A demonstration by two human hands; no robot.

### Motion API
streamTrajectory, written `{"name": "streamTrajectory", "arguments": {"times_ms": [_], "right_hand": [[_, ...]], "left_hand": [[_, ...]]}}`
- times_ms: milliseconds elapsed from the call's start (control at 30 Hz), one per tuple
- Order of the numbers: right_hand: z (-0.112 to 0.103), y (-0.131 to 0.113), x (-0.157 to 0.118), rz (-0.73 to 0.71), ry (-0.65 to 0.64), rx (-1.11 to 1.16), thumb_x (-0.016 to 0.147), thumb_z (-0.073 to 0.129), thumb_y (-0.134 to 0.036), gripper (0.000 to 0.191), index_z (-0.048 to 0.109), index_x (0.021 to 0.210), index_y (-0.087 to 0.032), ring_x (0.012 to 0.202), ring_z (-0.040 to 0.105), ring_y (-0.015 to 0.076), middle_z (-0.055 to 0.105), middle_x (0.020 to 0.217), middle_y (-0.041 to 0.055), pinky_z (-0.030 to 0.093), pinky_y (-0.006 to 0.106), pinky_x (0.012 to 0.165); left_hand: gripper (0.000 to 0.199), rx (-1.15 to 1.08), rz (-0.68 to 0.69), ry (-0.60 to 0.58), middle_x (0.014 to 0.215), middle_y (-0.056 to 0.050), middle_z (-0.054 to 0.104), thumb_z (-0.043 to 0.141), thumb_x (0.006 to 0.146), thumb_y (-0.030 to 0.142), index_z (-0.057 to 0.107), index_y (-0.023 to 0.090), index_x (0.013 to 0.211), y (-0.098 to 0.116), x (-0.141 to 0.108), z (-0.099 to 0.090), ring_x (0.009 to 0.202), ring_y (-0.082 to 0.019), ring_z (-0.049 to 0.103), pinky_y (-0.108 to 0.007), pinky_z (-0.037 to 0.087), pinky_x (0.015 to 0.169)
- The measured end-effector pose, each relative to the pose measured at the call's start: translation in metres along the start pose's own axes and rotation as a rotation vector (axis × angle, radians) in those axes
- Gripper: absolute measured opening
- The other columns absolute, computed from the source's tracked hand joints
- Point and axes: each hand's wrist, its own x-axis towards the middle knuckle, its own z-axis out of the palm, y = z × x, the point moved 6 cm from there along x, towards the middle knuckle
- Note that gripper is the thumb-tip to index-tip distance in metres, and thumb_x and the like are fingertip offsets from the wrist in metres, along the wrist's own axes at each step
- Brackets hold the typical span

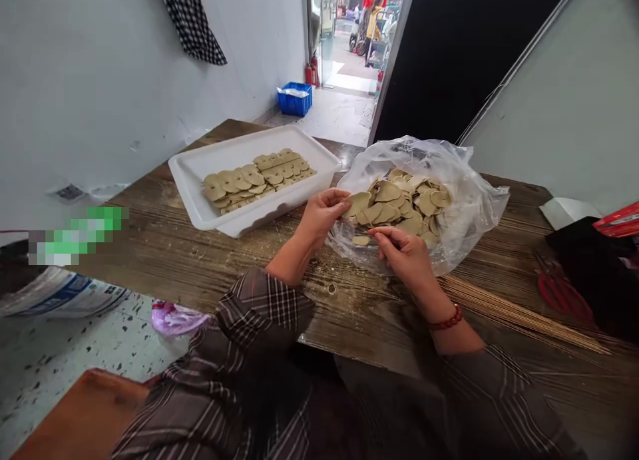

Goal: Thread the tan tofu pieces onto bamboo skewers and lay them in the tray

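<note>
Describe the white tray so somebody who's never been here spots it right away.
Find the wooden table and look left of the clear plastic bag. There sits the white rectangular tray, its flat tan pieces in overlapping rows, not heaped loosely like the bag's.

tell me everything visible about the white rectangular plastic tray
The white rectangular tray looks like smooth plastic, with rounded corners, sloping walls and a projecting rim. It sits open side up, angled on the brown wooden table, holding overlapping rows of flat tan slices. The left hand is at its near right edge; whether they touch cannot be told.
</note>
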Motion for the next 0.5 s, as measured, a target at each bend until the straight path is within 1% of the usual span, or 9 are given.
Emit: {"name": "streamTrajectory", "arguments": {"times_ms": [100,200,367,500], "right_hand": [[0.001,-0.001,-0.001,-0.009,-0.014,-0.036,0.087,0.058,-0.041,0.033,0.077,0.098,-0.016,0.045,0.048,0.0109,0.059,0.053,-0.0010,0.036,0.023,0.045],[0.003,-0.002,-0.002,-0.013,-0.027,-0.054,0.087,0.057,-0.039,0.032,0.077,0.098,-0.017,0.045,0.049,0.0113,0.060,0.053,-0.0010,0.037,0.024,0.046],[0.002,-0.001,-0.002,-0.019,-0.024,-0.049,0.088,0.056,-0.040,0.033,0.077,0.099,-0.018,0.046,0.051,0.0124,0.060,0.054,-0.0007,0.038,0.024,0.046],[0.003,-0.002,-0.002,-0.027,-0.017,-0.041,0.087,0.057,-0.041,0.033,0.077,0.099,-0.018,0.046,0.051,0.0121,0.061,0.055,-0.0007,0.039,0.024,0.047]], "left_hand": [[0.023,0.042,0.035,0.004,0.066,0.001,0.063,0.076,0.066,0.024,0.068,0.014,0.085,0.005,-0.001,0.001,0.055,-0.007,0.052,-0.019,0.040,0.048],[0.019,0.077,0.055,0.013,0.068,0.000,0.064,0.073,0.068,0.021,0.069,0.013,0.086,0.010,-0.002,0.000,0.057,-0.007,0.052,-0.019,0.038,0.048],[0.018,0.100,0.072,0.042,0.070,-0.001,0.066,0.073,0.069,0.021,0.069,0.013,0.085,0.012,-0.001,-0.004,0.057,-0.007,0.052,-0.019,0.036,0.048],[0.019,0.110,0.077,0.033,0.069,0.000,0.065,0.074,0.067,0.022,0.069,0.014,0.083,0.012,-0.001,-0.004,0.057,-0.007,0.051,-0.019,0.036,0.049]]}}
